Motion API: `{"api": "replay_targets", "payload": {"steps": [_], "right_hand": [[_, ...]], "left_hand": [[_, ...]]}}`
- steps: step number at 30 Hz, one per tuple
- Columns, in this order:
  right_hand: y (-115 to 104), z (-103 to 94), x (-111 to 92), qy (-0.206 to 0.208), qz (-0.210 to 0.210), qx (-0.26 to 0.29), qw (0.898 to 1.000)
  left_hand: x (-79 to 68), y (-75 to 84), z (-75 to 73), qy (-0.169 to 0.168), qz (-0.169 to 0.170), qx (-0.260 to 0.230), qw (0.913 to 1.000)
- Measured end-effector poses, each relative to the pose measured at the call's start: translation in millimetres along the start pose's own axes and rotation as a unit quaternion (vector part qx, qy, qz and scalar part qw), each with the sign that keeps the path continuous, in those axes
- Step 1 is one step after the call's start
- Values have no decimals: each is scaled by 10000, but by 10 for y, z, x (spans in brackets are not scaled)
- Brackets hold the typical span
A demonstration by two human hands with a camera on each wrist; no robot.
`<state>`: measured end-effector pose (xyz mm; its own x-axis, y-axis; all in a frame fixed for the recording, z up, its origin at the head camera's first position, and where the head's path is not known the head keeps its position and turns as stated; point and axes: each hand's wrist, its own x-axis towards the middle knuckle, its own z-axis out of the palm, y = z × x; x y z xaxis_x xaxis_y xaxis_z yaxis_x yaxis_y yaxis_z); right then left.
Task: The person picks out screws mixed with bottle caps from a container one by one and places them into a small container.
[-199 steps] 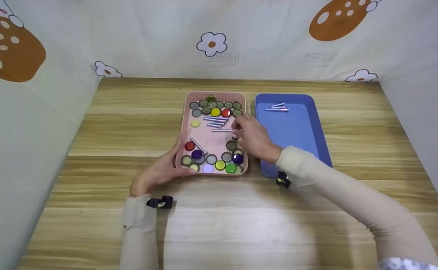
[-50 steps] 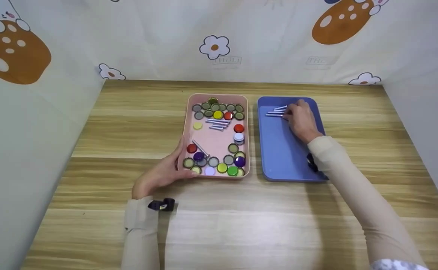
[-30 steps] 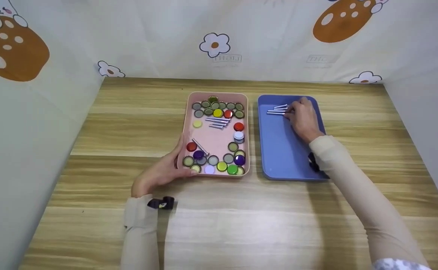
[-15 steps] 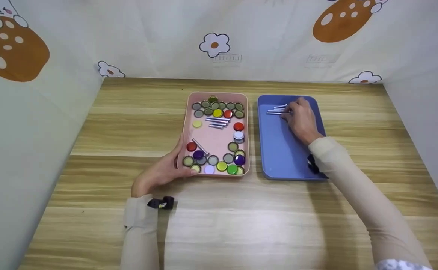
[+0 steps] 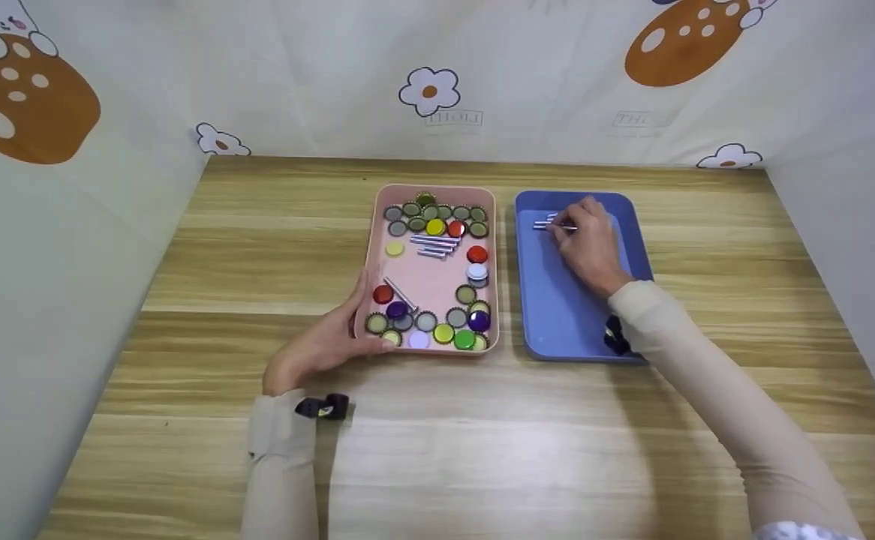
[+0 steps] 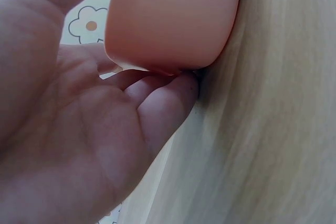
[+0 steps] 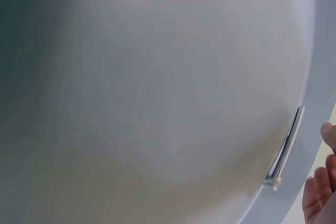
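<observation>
My left hand (image 5: 325,346) grips the near left corner of a pink tray (image 5: 424,283), with the thumb over its front rim. In the left wrist view, fingers bend against the outside of the tray wall (image 6: 168,19). Inside lie several silver bolts (image 5: 434,241) in a row and one slanting bolt (image 5: 400,294). My right hand (image 5: 595,251) is over the far part of a blue tray (image 5: 557,307), thumb and forefinger apart above several bolts (image 5: 542,225). In the right wrist view, the hand (image 7: 321,182) stands apart from the bolts (image 7: 286,148); nothing shows in it.
Bottle caps line the pink tray's far, right and near sides, some green-grey undersides (image 5: 416,223), some coloured tops such as a red cap (image 5: 477,254). A narrow gap separates the trays on the wooden table (image 5: 242,255). A patterned cloth (image 5: 317,82) hangs behind.
A long bolt that lay by my right fingers in the pink tray is gone from there. The right hand moved to the blue tray, then shifted left over its bolts. The left hand stays put.
</observation>
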<state>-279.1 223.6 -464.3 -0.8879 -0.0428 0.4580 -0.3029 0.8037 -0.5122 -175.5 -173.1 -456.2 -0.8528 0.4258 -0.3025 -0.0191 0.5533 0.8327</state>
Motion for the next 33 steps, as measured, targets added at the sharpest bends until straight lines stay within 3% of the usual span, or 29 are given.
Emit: {"api": "replay_targets", "payload": {"steps": [11,20,33], "right_hand": [[-150,31,-16,-716,183,495,9960],[-248,-111,22,-868,563,1215,9872],[-369,-285,63,-1289,1168,1468,9738]], "left_hand": [[-12,-5,5,15,31,27,10000],[7,-2,3,-3,-29,-67,10000],[-8,-3,2,-4,13,-29,10000]]}}
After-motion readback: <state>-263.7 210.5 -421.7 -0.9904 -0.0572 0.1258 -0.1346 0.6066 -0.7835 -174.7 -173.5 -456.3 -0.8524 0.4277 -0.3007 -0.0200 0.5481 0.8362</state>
